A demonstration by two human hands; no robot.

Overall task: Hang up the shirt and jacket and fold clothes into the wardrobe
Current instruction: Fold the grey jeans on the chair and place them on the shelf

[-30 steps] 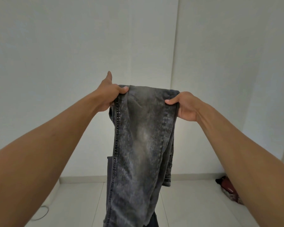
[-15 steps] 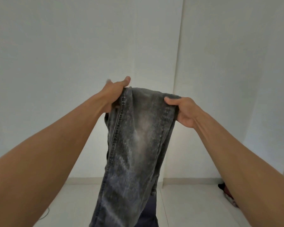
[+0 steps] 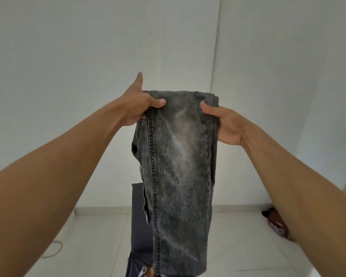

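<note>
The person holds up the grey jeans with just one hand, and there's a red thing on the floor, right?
Not quite. The head view shows both hands holding the jeans up: the left hand and the right hand each grip the top edge. The red thing is on the floor, yes.

White walls (image 3: 88, 56), corner right of centre. Pale tiled floor (image 3: 238, 236). Thin cable loop (image 3: 57, 249) on floor, left. Dark red bundle (image 3: 275, 219) on floor by right wall.
</note>
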